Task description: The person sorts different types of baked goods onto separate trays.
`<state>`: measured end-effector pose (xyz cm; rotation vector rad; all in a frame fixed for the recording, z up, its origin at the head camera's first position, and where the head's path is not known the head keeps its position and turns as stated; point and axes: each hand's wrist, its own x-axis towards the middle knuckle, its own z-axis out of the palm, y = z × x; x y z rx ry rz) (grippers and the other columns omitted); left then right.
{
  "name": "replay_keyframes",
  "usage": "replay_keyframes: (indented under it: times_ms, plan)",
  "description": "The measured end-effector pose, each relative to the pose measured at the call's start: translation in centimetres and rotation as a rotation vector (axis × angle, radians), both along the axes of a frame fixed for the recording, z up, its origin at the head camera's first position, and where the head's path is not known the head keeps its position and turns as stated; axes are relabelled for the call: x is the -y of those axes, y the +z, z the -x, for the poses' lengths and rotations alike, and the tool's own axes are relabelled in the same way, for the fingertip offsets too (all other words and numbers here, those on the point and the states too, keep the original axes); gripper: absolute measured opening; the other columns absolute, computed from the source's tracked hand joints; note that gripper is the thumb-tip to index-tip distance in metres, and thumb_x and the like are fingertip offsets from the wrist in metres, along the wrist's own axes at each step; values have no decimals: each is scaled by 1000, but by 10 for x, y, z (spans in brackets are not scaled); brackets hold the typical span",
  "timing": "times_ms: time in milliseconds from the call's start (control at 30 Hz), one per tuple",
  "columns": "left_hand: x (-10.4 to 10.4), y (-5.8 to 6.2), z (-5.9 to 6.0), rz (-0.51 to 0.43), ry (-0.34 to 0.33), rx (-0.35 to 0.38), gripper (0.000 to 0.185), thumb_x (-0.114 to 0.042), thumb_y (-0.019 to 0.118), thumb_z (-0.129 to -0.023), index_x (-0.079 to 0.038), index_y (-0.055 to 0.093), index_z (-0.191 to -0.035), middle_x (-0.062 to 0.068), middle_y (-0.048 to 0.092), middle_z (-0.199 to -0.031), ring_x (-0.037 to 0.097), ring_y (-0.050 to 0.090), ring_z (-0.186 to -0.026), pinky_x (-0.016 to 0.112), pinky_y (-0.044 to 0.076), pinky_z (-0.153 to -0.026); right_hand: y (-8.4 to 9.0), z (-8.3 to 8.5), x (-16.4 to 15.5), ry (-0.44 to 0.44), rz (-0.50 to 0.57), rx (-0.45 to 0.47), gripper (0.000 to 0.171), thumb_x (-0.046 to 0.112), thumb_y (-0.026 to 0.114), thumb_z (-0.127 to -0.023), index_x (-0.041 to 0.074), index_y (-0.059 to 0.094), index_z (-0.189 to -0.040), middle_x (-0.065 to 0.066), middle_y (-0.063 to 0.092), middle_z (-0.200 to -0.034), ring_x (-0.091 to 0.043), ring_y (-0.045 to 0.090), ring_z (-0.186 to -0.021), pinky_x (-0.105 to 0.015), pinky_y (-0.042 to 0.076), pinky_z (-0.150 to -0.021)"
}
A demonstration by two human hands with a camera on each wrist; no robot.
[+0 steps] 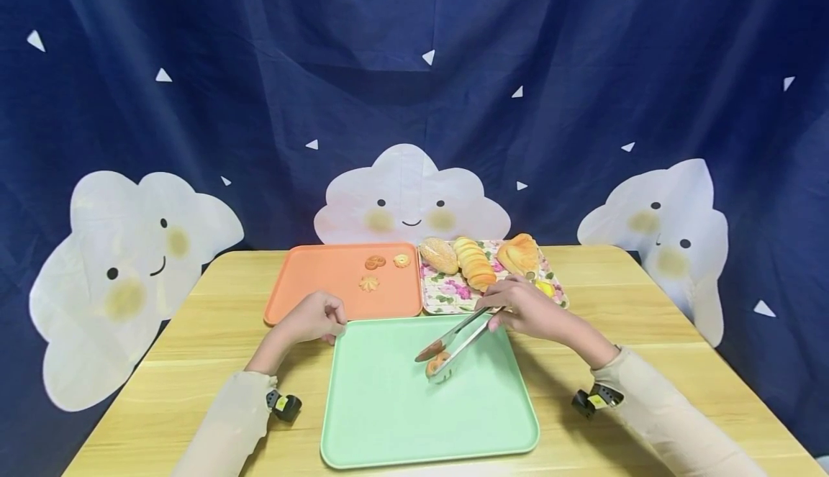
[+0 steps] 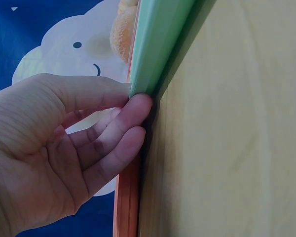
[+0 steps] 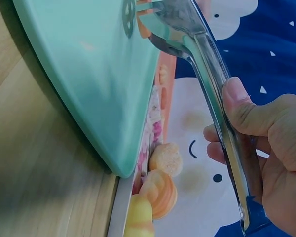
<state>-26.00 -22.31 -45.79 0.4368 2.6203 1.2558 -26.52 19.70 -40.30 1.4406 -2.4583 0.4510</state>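
My left hand pinches the far left corner of the light green tray; in the left wrist view, thumb and index finger meet at the rim of the tray. My right hand grips metal tongs that slant down to the left over the tray. Between the tong ends is a small brown, pretzel-like cookie, partly covered by them. The right wrist view shows the thumb of the hand pressed on one tong arm, with fingers round the other side.
Behind the green tray is an orange tray with a pretzel cookie, a round cookie and a flower-shaped cookie. Beside it a floral tray bears a sesame bun, a spiral roll and a folded pastry.
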Motion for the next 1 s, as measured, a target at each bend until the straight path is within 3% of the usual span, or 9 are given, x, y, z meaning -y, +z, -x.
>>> replay_keyframes:
  times_ms: [233, 433, 767, 1000]
  plan:
    - [1, -1, 1, 6, -4, -11, 11, 8, 68, -79, -2, 66, -75, 1, 55, -56, 20, 64, -52, 29, 52, -59, 2, 1, 1, 9, 14, -25, 39, 34, 74, -74, 10, 79, -104, -1, 74, -94, -15, 63, -86, -41, 43, -85]
    - [1, -1, 1, -3, -5, -9, 10, 7, 68, -80, -2, 66, -76, 0, 53, -57, 21, 65, -54, 29, 53, -59, 4, 3, 2, -9, 22, -51, 39, 28, 78, -71, 8, 79, -105, -2, 74, -94, -17, 63, -86, -42, 42, -84]
    - [1, -1, 1, -11, -6, -6, 9, 7, 67, -80, 0, 66, -76, -1, 53, -56, 18, 65, -53, 29, 54, -59, 15, 6, 8, -40, 30, 21, 38, 25, 78, -74, 8, 78, -108, -2, 74, -96, -16, 65, -90, -45, 42, -90]
    - [0, -2, 1, -12, 5, 6, 10, 7, 70, -80, -1, 67, -75, 1, 55, -56, 18, 64, -53, 29, 53, -56, 19, 11, 13, -68, 60, -40, 39, 23, 80, -71, 9, 79, -107, -2, 74, -92, -18, 64, -85, -44, 43, -85]
